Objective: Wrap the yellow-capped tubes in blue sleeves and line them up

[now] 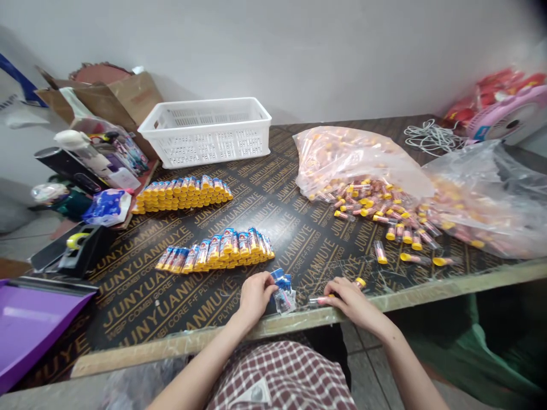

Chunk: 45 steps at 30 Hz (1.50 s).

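Observation:
My left hand (256, 293), fingers pinched, is at the table's front edge on a small stack of blue and clear printed labels (282, 293). Just to its right, my right hand (352, 299) is closed on a small clear tube (319, 300) with pink contents, lying sideways. The yellow cap of another tube (360, 282) shows behind the right hand. Blue-wrapped tubes with yellow ends lie stacked in a near pile (222, 247) and a far pile (183, 193). Unwrapped pink tubes (384, 199) spill from a clear plastic bag (342, 154) at the right.
A white plastic basket (209, 136) stands against the wall. At the left are a tape dispenser (81, 247), a purple dustpan-like tray (34, 330), bottles and a paper bag (128, 102). A pink fan (508, 117) and coiled white cord (431, 136) occupy the back right.

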### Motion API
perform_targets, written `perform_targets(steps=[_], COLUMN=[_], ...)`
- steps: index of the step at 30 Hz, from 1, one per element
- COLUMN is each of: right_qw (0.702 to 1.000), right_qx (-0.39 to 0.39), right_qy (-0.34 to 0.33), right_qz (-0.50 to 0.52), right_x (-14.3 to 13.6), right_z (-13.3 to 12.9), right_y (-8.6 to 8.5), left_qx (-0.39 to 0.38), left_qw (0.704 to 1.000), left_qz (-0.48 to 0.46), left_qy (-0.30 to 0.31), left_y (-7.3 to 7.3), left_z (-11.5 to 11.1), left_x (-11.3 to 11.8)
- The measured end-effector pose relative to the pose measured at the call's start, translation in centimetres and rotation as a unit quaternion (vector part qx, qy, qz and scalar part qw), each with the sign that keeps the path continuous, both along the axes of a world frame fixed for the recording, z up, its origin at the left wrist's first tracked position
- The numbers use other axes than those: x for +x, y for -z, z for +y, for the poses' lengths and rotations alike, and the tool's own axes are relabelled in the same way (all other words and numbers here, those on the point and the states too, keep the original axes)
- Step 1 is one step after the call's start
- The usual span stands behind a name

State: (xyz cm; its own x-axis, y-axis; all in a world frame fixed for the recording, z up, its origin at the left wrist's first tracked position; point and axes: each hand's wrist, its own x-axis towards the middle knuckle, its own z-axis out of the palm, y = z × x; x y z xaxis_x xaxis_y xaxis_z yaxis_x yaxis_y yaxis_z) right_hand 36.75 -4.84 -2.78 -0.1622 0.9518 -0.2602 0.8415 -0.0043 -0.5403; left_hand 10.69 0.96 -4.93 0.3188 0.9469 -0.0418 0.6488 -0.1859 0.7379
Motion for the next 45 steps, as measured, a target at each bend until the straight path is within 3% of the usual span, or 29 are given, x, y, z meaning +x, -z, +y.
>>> perform_targets(steps=[3, 6, 8, 11, 14, 16, 27, 32, 37, 40, 45], right_qw=[0.998, 0.986, 0.967, 0.923, 0.891, 0.882, 0.901, 0.902, 0.909, 0.916, 0.92], right_qx=[0.005, 0.042, 0.078, 0.132, 0.189, 0.214, 0.318, 0.331, 0.312, 0.293, 0.268], right_qy=[0.035, 0.086, 0.137, 0.204, 0.214, 0.208, 0.157, 0.139, 0.1, 0.082, 0.06], right_qz=[0.058, 0.14, 0.199, 0.297, 0.352, 0.364, 0.249, 0.241, 0.256, 0.261, 0.279], right_x=[-0.2, -0.8, -1.7, -3.7, -5.9, -7.2, -9.0, -9.5, -10.3, -10.5, -10.5], right_z=[0.2, 0.3, 0.3, 0.0, -0.5, -0.9, -2.3, -2.2, -2.4, -2.6, -2.5], right_y=[-0.1, -0.6, -0.9, -0.9, -0.7, -0.6, -0.8, -0.9, -0.6, -0.3, 0.2], left_qx=[0.003, -0.076, -0.176, -0.29, -0.334, -0.35, -0.318, -0.318, -0.296, -0.281, -0.306], left_qw=[0.999, 0.986, 0.951, 0.873, 0.821, 0.803, 0.781, 0.771, 0.784, 0.783, 0.768], left_qz=[-0.031, -0.133, -0.236, -0.361, -0.419, -0.436, -0.441, -0.452, -0.44, -0.464, -0.519], left_qy=[-0.026, -0.062, -0.092, -0.152, -0.197, -0.208, -0.307, -0.318, -0.323, -0.306, -0.218], left_y=[-0.1, -0.6, -0.9, -1.4, -1.8, -1.8, -1.3, -1.7, -1.4, -1.4, -2.4], left_z=[-0.2, -0.2, -0.2, 0.0, 0.1, 0.2, 0.3, 0.2, 0.0, -0.2, -0.6], left_x=[-0.1, 0.0, 0.1, 0.1, 0.0, -0.2, -0.5, -0.4, -0.4, -0.2, 0.0])
